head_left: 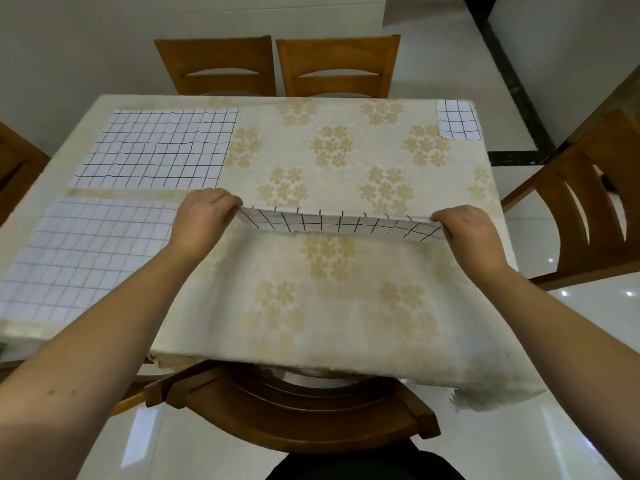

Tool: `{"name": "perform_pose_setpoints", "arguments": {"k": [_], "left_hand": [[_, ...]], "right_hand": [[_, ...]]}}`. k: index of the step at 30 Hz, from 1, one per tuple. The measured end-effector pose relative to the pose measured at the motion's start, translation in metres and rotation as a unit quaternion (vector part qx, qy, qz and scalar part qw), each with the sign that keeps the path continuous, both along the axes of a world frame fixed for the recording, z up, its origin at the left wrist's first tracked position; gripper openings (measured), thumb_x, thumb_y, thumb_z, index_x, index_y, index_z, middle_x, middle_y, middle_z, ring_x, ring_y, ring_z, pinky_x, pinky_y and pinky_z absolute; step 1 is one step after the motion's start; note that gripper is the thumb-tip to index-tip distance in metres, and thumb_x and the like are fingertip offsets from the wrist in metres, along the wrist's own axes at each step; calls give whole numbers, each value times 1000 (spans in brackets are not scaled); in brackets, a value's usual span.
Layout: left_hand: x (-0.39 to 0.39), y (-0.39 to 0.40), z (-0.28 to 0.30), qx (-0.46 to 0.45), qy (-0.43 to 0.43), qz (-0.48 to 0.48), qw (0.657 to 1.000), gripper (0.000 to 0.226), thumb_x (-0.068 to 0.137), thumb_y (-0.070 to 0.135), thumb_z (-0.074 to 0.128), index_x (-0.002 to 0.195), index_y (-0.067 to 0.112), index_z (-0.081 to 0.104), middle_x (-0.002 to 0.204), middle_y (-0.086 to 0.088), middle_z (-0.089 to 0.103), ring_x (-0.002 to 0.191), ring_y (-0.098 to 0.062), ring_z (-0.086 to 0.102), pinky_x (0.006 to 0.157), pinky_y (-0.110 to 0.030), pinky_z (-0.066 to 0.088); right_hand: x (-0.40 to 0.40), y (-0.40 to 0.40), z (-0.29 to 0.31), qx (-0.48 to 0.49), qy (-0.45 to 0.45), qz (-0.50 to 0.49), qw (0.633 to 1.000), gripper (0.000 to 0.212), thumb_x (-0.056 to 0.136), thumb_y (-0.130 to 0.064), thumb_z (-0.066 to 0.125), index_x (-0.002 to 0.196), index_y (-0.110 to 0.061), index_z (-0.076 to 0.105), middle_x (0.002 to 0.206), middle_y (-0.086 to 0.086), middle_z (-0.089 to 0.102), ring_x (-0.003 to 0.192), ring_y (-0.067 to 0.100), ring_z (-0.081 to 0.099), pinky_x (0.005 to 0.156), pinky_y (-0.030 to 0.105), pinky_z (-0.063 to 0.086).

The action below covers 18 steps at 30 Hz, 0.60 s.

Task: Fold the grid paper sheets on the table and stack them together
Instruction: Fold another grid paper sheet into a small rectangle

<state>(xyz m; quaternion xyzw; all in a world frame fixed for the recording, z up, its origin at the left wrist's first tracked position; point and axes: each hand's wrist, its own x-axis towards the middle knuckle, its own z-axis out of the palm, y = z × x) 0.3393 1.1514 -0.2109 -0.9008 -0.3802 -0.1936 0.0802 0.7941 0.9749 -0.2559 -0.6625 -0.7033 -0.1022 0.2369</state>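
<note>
My left hand [204,220] and my right hand [471,233] each pinch one far corner of a grid paper sheet [341,225] held up over the near middle of the table. Only a narrow gridded strip shows between the hands. The wide surface hanging toward me [329,306] is cream with pale flowers, like the tablecloth. Two more grid sheets lie flat on the left: one far [156,148], one near [86,258]. A small folded grid piece [458,119] rests at the far right corner.
The table wears a cream floral tablecloth [346,147]. Two wooden chairs [277,67] stand at the far side, one chair [588,209] at the right, and another chair [294,410] just below me at the near edge. The floor is glossy white tile.
</note>
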Motion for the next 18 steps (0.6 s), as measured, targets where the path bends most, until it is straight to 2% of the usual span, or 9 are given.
{"name": "perform_pose_setpoints", "arguments": {"k": [5,7,9,12,14,16,18], "left_hand": [[-18,-43,-45,-49,32,23,998,21,89,25,55,84,12,70,72,-5,65,68,-29,60,63,-35,42],[-23,-61,-67,-71,51,31,996,6,84,14,64,83,12,70,74,-5,65,69,-29,60,61,-35,41],[-27,-78,-85,-101,65,38,992,12,76,2,72,84,11,71,76,-5,66,70,-29,60,59,-34,41],[-30,-104,-103,-140,90,46,985,14,77,8,58,82,13,70,78,-4,65,71,-29,60,57,-34,43],[-32,-118,-114,-176,91,54,979,25,76,15,46,82,13,70,81,-5,65,72,-31,60,55,-34,46],[-35,-128,-123,-230,81,97,965,18,78,9,55,86,11,71,90,-6,65,79,-32,60,58,-35,48],[-37,-134,-131,-286,52,149,945,22,80,1,62,97,11,70,104,-7,62,90,-32,58,66,-37,50]], "right_hand": [[-17,-52,-30,-98,55,-35,993,38,74,14,64,108,-3,70,103,17,70,99,36,64,84,44,52],[-23,-75,-48,-134,61,-39,988,43,70,16,67,108,-3,70,104,18,69,99,36,65,84,44,53],[-29,-95,-62,-165,64,-42,983,45,68,16,69,108,-4,71,105,18,70,98,35,66,83,43,53],[-41,-118,-75,-207,69,-59,974,43,66,10,75,105,-8,73,104,15,71,96,33,67,80,41,54],[-48,-128,-83,-217,62,-55,973,39,64,5,78,99,-11,74,100,11,72,91,31,68,76,40,55],[-50,-132,-90,-204,38,-32,978,31,65,1,69,92,-14,75,93,7,73,84,30,69,71,40,56],[-49,-132,-96,-200,24,-12,979,34,67,-6,50,88,-14,75,88,4,74,79,29,69,68,39,56]]}}
